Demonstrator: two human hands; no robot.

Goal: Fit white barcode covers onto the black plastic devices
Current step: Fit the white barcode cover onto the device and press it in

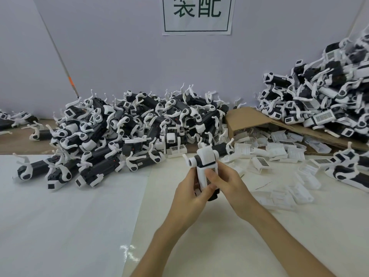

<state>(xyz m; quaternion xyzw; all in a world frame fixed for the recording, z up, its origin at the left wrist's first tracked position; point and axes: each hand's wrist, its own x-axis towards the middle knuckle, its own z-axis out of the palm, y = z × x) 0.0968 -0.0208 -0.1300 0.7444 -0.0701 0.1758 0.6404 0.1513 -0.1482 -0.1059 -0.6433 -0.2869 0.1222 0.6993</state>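
Both hands are raised off the tabletop (60, 216) and closed together round one piece. The left hand (189, 193) wraps the lower end of a black plastic device with white clip-on fittings (204, 159). The right hand (227, 182) curls in from the other side, thumb laid on the white plastic cover with a barcode label (202, 173) that lies along the device's face. I judge this to be the pressing-home step. If the thumb bears on one edge only, the cover could seat crooked or a catch could miss. Fingers hide its lower end, so I cannot tell whether it is fully down. The thin white arms at the device's top look easy to bend in a tight grip.

Open room lies to the near left, over the glossy white sheeting; the tabletop's near edge is out of view. Just right of the hands, loose white covers (279, 149) are strewn about, easy to scatter with a forearm. Further back, a heap of black-and-white devices (139, 120) runs along the wall. At far right a taller heap (329, 92), many showing barcodes, slopes over a brown cardboard sheet (249, 118) and might slide.
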